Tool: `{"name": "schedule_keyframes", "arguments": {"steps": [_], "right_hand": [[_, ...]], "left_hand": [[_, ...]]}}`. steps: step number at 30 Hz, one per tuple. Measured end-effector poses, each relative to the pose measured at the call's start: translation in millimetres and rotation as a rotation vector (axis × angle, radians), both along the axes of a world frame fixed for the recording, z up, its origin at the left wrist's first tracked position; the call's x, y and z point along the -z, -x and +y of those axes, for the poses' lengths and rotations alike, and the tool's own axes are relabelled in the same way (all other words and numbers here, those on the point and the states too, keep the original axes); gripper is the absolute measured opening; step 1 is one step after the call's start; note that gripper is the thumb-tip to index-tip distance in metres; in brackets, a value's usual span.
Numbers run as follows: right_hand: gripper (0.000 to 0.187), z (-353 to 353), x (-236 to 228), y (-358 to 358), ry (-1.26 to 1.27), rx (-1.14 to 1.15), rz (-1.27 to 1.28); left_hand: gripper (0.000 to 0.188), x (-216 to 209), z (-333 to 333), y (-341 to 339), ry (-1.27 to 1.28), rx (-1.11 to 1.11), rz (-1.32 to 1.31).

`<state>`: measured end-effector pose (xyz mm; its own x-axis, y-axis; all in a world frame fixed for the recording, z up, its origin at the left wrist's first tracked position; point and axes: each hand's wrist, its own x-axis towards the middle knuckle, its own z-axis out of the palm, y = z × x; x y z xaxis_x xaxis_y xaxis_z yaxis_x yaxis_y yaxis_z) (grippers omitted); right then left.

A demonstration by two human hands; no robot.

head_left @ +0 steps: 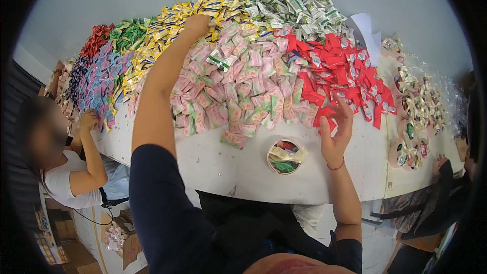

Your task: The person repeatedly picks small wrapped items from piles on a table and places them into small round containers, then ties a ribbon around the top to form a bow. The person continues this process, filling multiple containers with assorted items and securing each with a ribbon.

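My left arm stretches far across the table, and my left hand reaches into the yellow wrapped packets at the back. Its fingers are hidden there, so whether it grips a packet does not show. My right hand is raised at the front edge of the red packets, fingers apart and nothing seen in them. Left of it stands a round tub holding several coloured packets and a cream ribbon. Pink and green packets fill the middle, with one green-and-white packet on top.
Green-and-white packets lie at the back right; blue-pink, green and dark red packets lie left. Ribboned tubs cluster at the right. One person sits left, another person's hand shows right.
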<state>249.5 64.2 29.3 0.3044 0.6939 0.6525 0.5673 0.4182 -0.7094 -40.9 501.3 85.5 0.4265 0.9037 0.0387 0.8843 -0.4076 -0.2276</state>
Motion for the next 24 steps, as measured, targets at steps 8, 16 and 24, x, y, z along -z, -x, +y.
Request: {"name": "schedule_keyframes", "arguments": {"steps": [8,16,24], "right_hand": [[0.046,-5,-6,13,-0.012,-0.060,0.005],[0.046,-5,-9,10,-0.072,-0.032,-0.002],[0.046,-6,-7,13,-0.087,-0.106,-0.072]], "left_hand": [[0.088,-10,-61,-29,0.086,0.016,-0.485],[0.033,-44,-6,-71,0.399,0.078,-0.636],[0.041,5,0,-183,-0.212,0.278,-0.313]]}}
